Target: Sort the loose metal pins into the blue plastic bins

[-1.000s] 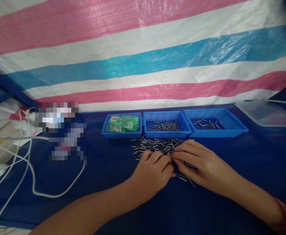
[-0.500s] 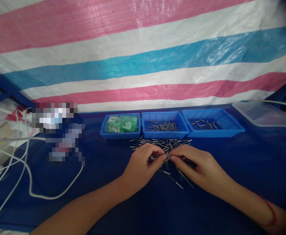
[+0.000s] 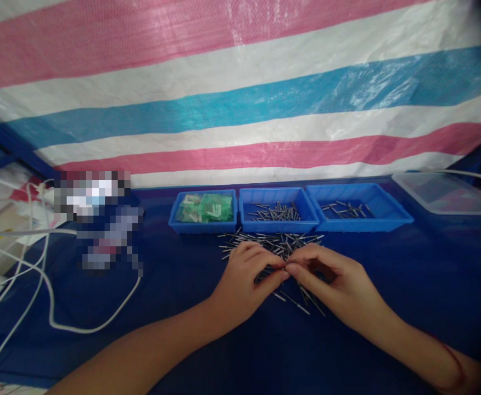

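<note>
A loose heap of small metal pins [image 3: 271,241] lies on the dark blue table cover just in front of three blue trays. My left hand [image 3: 244,282] rests on the near side of the heap with fingers curled, its thumb and forefinger pinched. My right hand [image 3: 333,280] meets it fingertip to fingertip, also pinched, over the pins. What sits between the fingertips is too small to make out. The left tray [image 3: 205,226] holds green and white pieces. The middle tray [image 3: 279,224] and the right tray [image 3: 362,222] hold more metal pins.
A clear plastic lid or box [image 3: 446,195] lies at the far right. White cables [image 3: 51,307] loop across the left of the table beside a blurred-out object [image 3: 100,225]. A pink, white and blue striped tarp [image 3: 240,93] hangs behind the trays.
Both hands have lifted from lying flat on the pins into a fingertip pinch and shifted slightly away from me. Several pins now lie bare on the near side of the heap.
</note>
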A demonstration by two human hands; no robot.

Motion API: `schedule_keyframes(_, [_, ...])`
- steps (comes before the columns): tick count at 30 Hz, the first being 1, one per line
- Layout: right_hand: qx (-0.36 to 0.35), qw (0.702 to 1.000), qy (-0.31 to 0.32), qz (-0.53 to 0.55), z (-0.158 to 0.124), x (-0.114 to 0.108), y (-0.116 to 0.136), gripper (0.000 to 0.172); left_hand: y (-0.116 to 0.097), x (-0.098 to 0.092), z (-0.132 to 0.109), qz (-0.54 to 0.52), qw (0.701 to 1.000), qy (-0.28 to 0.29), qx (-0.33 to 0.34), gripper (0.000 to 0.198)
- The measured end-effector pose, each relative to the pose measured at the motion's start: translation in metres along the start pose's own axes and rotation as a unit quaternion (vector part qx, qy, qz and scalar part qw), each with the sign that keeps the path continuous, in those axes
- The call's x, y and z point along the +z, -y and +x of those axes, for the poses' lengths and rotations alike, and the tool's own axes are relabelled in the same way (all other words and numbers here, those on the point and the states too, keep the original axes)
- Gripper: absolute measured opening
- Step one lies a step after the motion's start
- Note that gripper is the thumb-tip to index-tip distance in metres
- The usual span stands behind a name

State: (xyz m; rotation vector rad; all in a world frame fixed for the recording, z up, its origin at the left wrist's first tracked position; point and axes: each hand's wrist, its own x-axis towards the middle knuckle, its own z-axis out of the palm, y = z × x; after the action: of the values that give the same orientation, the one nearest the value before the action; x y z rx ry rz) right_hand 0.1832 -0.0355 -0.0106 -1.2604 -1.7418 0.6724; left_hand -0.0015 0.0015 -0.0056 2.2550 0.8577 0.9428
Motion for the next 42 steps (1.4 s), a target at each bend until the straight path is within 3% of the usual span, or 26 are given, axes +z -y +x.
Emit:
schedule_keyframes(9, [-0.085,0.996,-0.002,-0.024,-0.002,-0.005,0.013,0.008,0.000,0.000,-0.002,0.029,0.999,-0.018,0.019,0.015])
schedule_keyframes(17, [-0.122,0.990,0.022,-0.061,0.006,-0.011,0.007,0.009,0.000,-0.004,-0.002,0.037,0.998,-0.030,0.032,0.018])
schedule_keyframes(21, [-0.144,0.975,-0.056,-0.160,0.022,-0.037,-0.005,0.005,0.002,-0.004,-0.005,0.116,0.991,0.025,0.067,0.028])
schedule_keyframes(23, [-0.120,0.958,-0.134,-0.225,0.030,-0.056,-0.014,0.003,0.003,-0.003,-0.007,0.162,0.978,0.067,0.109,0.032])
schedule_keyframes(26, [-0.011,0.926,-0.208,-0.314,0.036,-0.081,-0.030,0.013,0.004,0.001,-0.011,0.206,0.959,0.117,0.155,0.027])
schedule_keyframes(29, [0.054,0.891,-0.221,-0.392,0.039,-0.098,-0.042,0.021,0.006,0.004,-0.012,0.212,0.954,0.135,0.166,0.016])
schedule_keyframes(31, [0.055,0.886,-0.206,-0.412,0.040,-0.101,-0.045,0.023,0.007,0.006,-0.013,0.205,0.955,0.133,0.167,0.015])
schedule_keyframes(38, [-0.049,0.927,-0.198,-0.314,0.031,-0.073,-0.017,0.013,0.005,0.010,-0.013,0.225,0.947,0.110,0.202,0.020])
schedule_keyframes(42, [-0.195,0.957,-0.105,-0.187,0.017,-0.042,-0.002,0.009,0.006,0.006,-0.007,0.194,0.971,0.065,0.127,0.019])
